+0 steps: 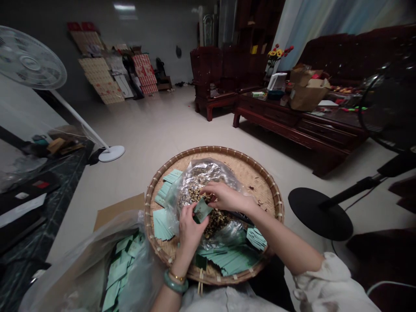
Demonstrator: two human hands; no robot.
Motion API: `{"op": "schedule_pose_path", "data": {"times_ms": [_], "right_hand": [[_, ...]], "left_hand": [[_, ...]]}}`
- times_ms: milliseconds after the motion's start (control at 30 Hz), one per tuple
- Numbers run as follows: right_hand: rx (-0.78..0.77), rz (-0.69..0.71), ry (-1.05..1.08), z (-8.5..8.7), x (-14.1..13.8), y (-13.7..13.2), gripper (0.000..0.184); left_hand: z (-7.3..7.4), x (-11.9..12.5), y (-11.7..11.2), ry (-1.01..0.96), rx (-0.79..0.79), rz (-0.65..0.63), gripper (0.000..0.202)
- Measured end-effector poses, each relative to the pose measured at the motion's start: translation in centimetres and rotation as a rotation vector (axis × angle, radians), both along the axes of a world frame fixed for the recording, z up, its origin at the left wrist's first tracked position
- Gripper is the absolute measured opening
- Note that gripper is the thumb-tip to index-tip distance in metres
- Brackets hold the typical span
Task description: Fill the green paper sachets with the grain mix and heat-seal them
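Observation:
My left hand [191, 227] grips a small green paper packet [203, 209] between thumb and fingers. My right hand [222, 196] is closed at the packet's upper right edge, its fingertips bent over the loose dried material; what they pinch is hidden. Beneath both hands, a clear plastic bag [208, 169] lies spread open, holding dark and yellowish dried bits [216, 223]. The bag rests in a round woven bamboo tray [260, 177]. Fanned stacks of green packets [163, 225] line the tray's left side, and more green packets [232, 259] lie along its near edge.
At lower left, a large plastic bag [81, 255] holds many green packets. A white standing fan [112, 153] is at left, a black fan base [320, 213] at right. A dark wooden table [292, 125] stands beyond the tray, with boxes [143, 71] by the far wall.

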State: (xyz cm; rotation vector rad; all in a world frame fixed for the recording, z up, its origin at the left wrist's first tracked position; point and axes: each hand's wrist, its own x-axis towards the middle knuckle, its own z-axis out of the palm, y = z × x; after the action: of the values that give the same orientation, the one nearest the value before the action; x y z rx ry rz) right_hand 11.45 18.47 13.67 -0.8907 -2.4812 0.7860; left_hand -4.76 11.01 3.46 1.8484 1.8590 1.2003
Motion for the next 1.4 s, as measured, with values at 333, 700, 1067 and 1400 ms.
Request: {"op": "schedule_pose_path", "data": {"times_ms": [333, 700, 1067, 1400], "right_hand": [[-0.331, -0.261, 0.295, -1.9, 1.4, -0.6, 0.023], [-0.137, -0.495, -0.532, -9.0, 0.0, -7.4, 0.043], [-0.174, -0.461, -0.124, -11.5, 0.3, -5.6, 0.019], [-0.211, -0.447, 0.146, -9.3, 0.5, -4.4, 0.015]], "left_hand": [[0.2, -0.1, 0.1, -0.052, -0.026, 0.037, 0.040], [-0.2, -0.8, 0.0, -0.095, -0.023, 0.062, 0.042], [-0.7, -1.5, -1.0, -0.109, -0.055, 0.080, 0.045], [-0.3, -1.7, -1.3, -0.112, -0.054, 0.066, 0.043]]}}
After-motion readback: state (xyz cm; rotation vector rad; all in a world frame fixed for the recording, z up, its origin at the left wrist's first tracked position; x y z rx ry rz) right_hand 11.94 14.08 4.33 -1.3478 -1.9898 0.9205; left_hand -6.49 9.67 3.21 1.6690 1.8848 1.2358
